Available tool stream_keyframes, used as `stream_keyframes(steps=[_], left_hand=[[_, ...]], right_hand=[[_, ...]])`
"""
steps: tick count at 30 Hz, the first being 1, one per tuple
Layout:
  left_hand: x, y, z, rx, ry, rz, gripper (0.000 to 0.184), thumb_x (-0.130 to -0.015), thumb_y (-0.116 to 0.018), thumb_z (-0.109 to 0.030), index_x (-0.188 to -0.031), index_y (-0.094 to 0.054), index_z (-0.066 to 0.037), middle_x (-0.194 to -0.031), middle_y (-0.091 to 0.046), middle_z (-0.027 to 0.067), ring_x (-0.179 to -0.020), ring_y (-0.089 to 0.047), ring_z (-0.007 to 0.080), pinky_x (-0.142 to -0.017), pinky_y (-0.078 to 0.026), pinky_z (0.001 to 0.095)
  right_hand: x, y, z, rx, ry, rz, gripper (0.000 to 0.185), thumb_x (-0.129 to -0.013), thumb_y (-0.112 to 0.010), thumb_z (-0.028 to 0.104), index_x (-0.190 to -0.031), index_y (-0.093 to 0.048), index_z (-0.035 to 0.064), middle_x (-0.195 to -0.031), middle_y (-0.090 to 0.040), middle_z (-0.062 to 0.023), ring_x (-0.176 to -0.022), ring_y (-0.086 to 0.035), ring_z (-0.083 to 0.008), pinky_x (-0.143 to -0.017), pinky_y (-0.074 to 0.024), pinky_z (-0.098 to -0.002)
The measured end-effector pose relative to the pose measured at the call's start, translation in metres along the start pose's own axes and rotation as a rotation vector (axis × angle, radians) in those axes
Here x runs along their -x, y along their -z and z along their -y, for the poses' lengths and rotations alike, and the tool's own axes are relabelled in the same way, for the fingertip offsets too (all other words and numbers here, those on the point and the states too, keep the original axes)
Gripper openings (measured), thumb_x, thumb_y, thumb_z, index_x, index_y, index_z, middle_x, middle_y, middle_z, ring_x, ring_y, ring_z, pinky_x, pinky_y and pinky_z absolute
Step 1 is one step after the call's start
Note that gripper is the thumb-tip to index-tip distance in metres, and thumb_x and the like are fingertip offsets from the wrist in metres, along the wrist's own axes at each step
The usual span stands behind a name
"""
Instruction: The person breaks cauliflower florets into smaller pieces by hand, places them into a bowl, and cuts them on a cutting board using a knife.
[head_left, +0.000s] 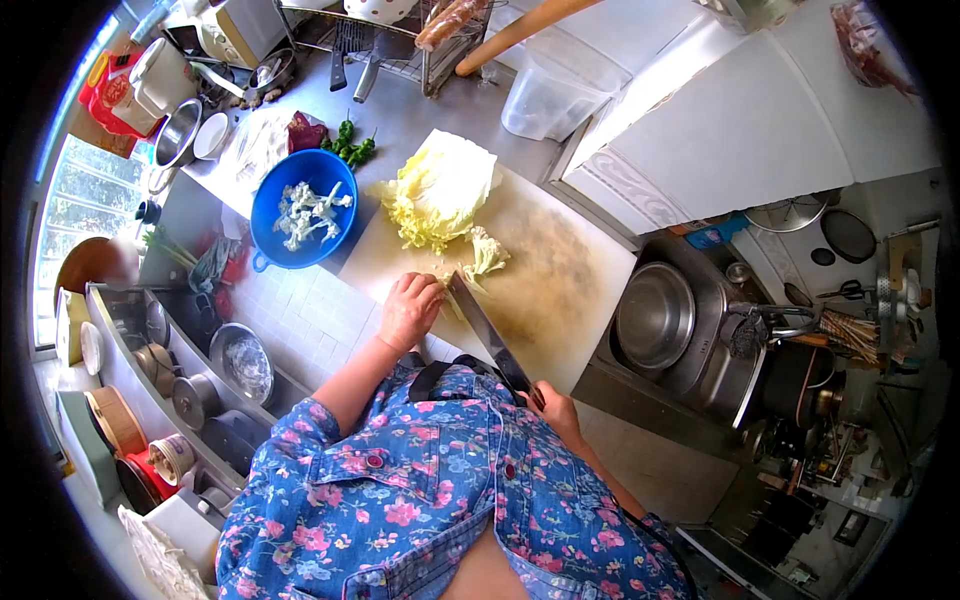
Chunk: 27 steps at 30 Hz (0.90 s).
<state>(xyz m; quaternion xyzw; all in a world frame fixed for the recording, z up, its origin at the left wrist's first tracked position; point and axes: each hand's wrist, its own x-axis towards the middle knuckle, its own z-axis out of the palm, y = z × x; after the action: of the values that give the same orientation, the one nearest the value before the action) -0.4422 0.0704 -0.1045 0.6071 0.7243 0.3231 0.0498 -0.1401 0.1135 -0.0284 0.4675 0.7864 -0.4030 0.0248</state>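
Observation:
My right hand (552, 408) is wrapped round the handle of a knife (488, 330), whose broad blade reaches up and left across the cutting board (590, 260). At the blade's tip, my left hand (411, 305) has its fingers pressed together; what they hold, if anything, is mostly hidden. A cauliflower piece (487, 252) lies just beyond the blade tip. Above it on the board rests a large pale cabbage piece (445, 185) with yellow leaves. Left of the board stands a blue bowl (265, 213) with white cauliflower pieces (308, 212) inside.
Green peppers (350, 147) lie behind the bowl. A clear plastic bin (555, 95) stands behind the board. On the right is a sink (705, 330) with a metal basin (655, 312). Shelves at the left hold pots (194, 400) and a metal bowl (243, 365).

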Motion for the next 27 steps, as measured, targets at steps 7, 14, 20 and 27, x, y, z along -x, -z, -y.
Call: stream_keyframes(steps=[7,14,20,27], left_hand=[[0.002,-0.003,0.004,-0.008,0.002,0.014,0.021,-0.070,-0.068,-0.011,-0.090,-0.062,-0.008,-0.100,-0.059,0.0049,-0.096,-0.054,0.0263,-0.083,-0.046,0.0370],[0.002,-0.003,0.005,0.033,0.008,0.019,0.018,-0.070,-0.067,-0.010,-0.086,-0.061,-0.008,-0.098,-0.058,0.0061,-0.095,-0.053,0.0270,-0.082,-0.046,0.0381],[0.002,0.000,0.006,0.048,0.018,-0.001,0.014,-0.070,-0.066,-0.009,-0.083,-0.060,-0.006,-0.096,-0.057,0.0078,-0.092,-0.053,0.0287,-0.080,-0.045,0.0391],[0.004,0.007,-0.003,0.033,0.089,0.011,0.037,-0.071,-0.069,-0.014,-0.104,-0.056,-0.005,-0.107,-0.052,0.0131,-0.100,-0.050,0.0305,-0.085,-0.044,0.0402]], right_hand=[[-0.004,-0.001,0.010,0.074,-0.047,0.050,0.039,-0.089,-0.057,0.042,-0.086,-0.054,0.0031,-0.070,-0.061,-0.0196,-0.067,-0.062,-0.0387,-0.057,-0.0477,-0.0469],[-0.015,-0.014,0.015,0.207,-0.058,0.053,0.040,-0.089,-0.057,0.042,-0.086,-0.050,0.0035,-0.065,-0.060,-0.0207,-0.064,-0.061,-0.0417,-0.056,-0.0475,-0.0500],[-0.016,-0.033,-0.007,0.126,-0.026,-0.019,0.036,-0.088,-0.058,0.040,-0.087,-0.050,0.0050,-0.067,-0.061,-0.0205,-0.064,-0.060,-0.0424,-0.056,-0.0468,-0.0514],[-0.007,-0.020,0.000,-0.027,0.033,-0.224,0.034,-0.086,-0.064,0.036,-0.084,-0.055,0.0025,-0.059,-0.054,-0.0145,-0.053,-0.057,-0.0282,-0.050,-0.0432,-0.0381]])
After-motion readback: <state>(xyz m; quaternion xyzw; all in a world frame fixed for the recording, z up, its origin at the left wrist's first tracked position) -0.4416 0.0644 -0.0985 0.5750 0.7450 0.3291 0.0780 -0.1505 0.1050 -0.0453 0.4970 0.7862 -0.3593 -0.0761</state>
